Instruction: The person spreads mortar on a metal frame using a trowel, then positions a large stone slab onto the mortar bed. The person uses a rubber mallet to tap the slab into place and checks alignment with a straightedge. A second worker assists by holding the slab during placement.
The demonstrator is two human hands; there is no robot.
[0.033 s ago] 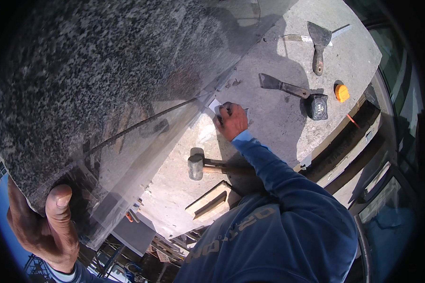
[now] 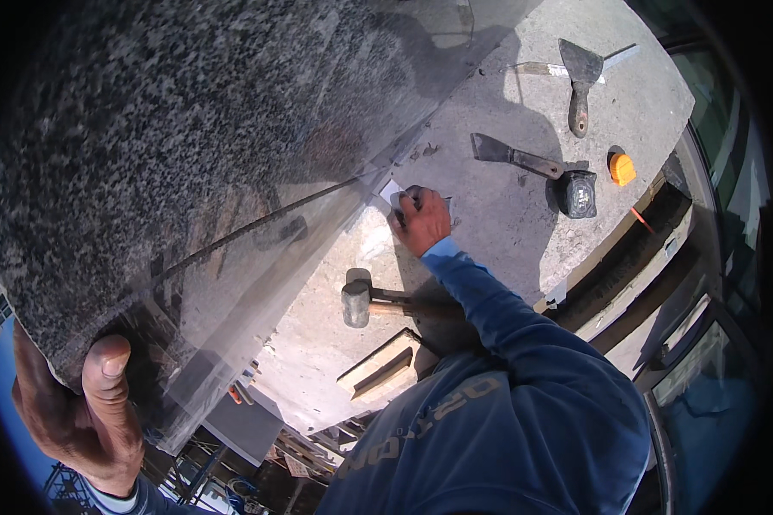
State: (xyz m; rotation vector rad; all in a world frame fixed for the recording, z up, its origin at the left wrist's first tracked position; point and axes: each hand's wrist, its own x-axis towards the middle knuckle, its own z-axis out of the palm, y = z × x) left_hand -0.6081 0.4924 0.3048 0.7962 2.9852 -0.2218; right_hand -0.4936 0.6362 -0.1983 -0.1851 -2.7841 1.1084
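A large black-and-grey speckled granite slab [image 2: 189, 112] fills the upper left, tilted, its polished face mirroring part of the scene. At its lower left corner my left hand [image 2: 82, 412] grips the edge, thumb on the face and fingers mostly hidden behind. My right hand [image 2: 423, 221] is closed low on the concrete surface [image 2: 507, 206], beside the slab's lower edge. Its fingers pinch a small flat white piece [image 2: 390, 191] that reaches to that edge; how much lies under the fingers is hidden.
A mallet [image 2: 356, 305] lies near my right forearm, with a grooved wooden block [image 2: 386, 367] nearer me. To the right are a scraper [image 2: 515, 157], a wide putty knife [image 2: 580, 81], a black tape measure [image 2: 578, 194] and an orange cap-like piece [image 2: 622, 169].
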